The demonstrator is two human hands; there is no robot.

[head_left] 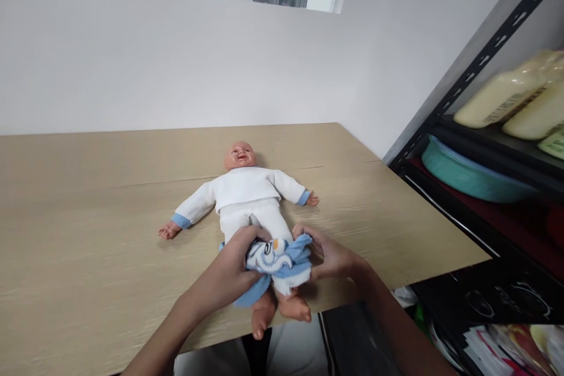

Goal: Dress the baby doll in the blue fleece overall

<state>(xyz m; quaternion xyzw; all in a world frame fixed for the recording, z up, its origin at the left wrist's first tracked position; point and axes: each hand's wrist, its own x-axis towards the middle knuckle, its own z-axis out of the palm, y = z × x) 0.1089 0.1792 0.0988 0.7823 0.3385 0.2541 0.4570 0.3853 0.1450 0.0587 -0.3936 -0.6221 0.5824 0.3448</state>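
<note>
Baby doll [249, 188]: supine on worktop [110, 205]; white-clad;
Left hand [233, 259]: grip holding blue-and-white garment [277, 259]; bunched at doll's legs;
Right hand [331, 254]: grip holding garment's opposite side

Bottle lettering [506, 108] — blurred, nothing legible

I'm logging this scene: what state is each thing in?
Doll: face up, arms spread, feet bare
Cloth: bunched at the doll's legs
Left hand: gripping the cloth
Right hand: gripping the cloth
Basin: shelved
Bottles: shelved above the basin, partly out of view
</note>
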